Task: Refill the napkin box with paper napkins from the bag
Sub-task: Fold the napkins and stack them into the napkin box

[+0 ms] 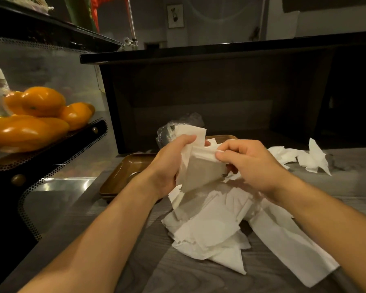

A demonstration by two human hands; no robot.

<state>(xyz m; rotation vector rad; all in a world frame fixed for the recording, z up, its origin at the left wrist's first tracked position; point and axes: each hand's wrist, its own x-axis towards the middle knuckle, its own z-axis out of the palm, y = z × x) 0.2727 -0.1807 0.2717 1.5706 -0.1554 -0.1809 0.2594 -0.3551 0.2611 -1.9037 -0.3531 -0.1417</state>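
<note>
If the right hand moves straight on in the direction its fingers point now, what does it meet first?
Probably the left hand: the right hand points leftward across the held napkins, which both grip. Depth is unclear.

I see soft, matt white paper napkins, faintly embossed, heaped on a grey wood-grain tabletop with a dull finish. The brown tray looks smooth and semi-glossy. Behind it, crinkled clear plastic bag catches light. To my left, glossy orange fruit sits by perforated metal sheet.
</note>
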